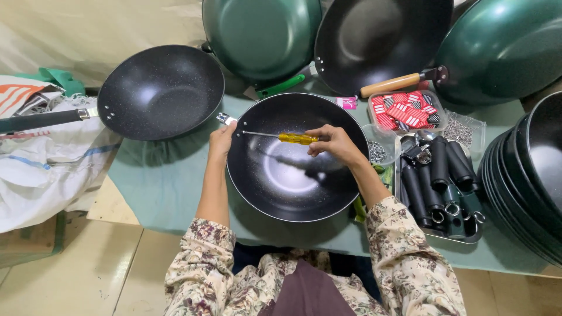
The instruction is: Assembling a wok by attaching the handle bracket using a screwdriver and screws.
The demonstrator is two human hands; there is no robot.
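Inspector: Right hand (335, 142) is closed around the yellow-handled screwdriver (281, 137), tip at the rivets inside the black wok (295, 158). Left hand (222, 140) grips the wok's rim beside the metal handle bracket (225, 119).

Clerk: Location? Handling?

Inspector: Near edge of the green-covered table (164, 181), middle. Judged rigid, fairly heavy, coating slick; hold by the rim.

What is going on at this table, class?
A person steadies a black wok at its rim with the left hand, where a metal bracket sticks out. The right hand holds a yellow-handled screwdriver, its tip at the rim screws. A tray of black handles sits to the right, with more woks around.
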